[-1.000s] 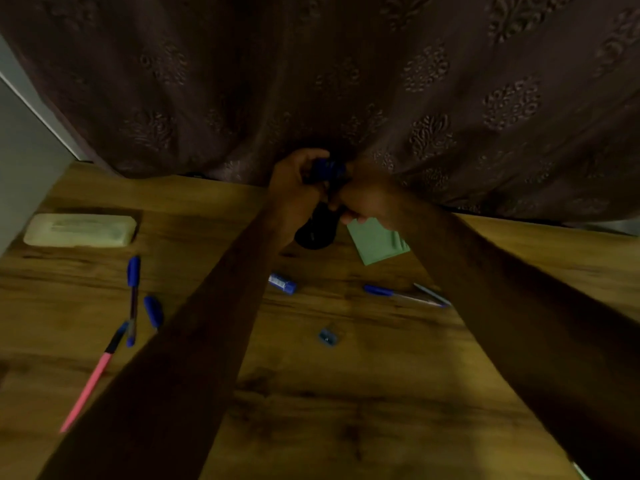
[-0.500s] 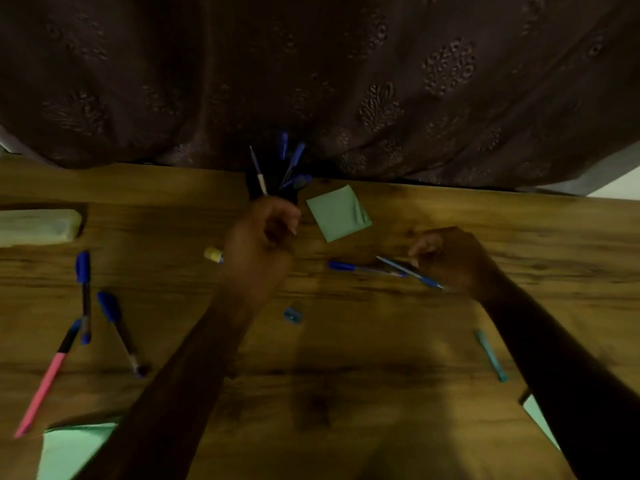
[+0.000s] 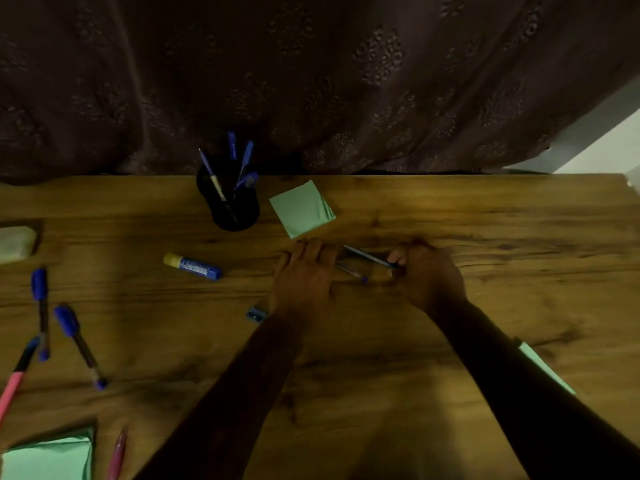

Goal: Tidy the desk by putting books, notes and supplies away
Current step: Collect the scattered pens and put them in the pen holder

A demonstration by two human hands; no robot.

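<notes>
The right hand's (image 3: pixel 427 271) fingers (image 3: pixel 398 259) pinch the upper pen (image 3: pixel 367 256) at its 4 o'clock end. The lower pen (image 3: pixel 351 272) lies on the bench (image 3: pixel 381 341), its 9 o'clock end under the left hand (image 3: pixel 304 275), whose fingers (image 3: pixel 311 249) lie together; whether they grip cannot be told. Half a second ago that hand was curled nearer the pen holder (image 3: pixel 235 209).

- No text, brand, number or sign clear enough to read anywhere.
- Pale print on the blue label of the glue stick (image 3: pixel 192 266), lying on its side on the desk; too blurred to make out a single letter.
</notes>
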